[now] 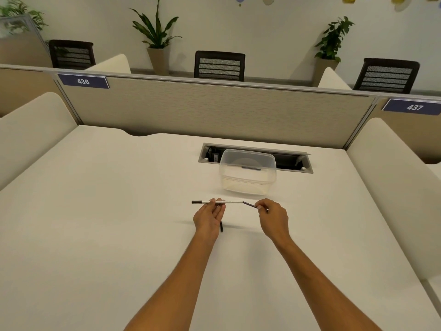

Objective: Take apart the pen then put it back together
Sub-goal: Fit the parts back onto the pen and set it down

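Note:
My left hand (209, 217) holds the white pen barrel (230, 202) level above the white desk (119, 211), its black end pointing left. My right hand (273, 217) pinches a thin dark refill (249, 204) whose tip meets the barrel's right opening at an angle. A black pen part (221, 226), perhaps the cap, shows just beneath my left hand; whether it lies on the desk or is held I cannot tell.
A clear plastic container (248, 172) stands just beyond my hands, in front of an open cable tray (255, 157) set in the desk. A beige partition (214, 111) closes the far edge, and cream side panels rise at left and right.

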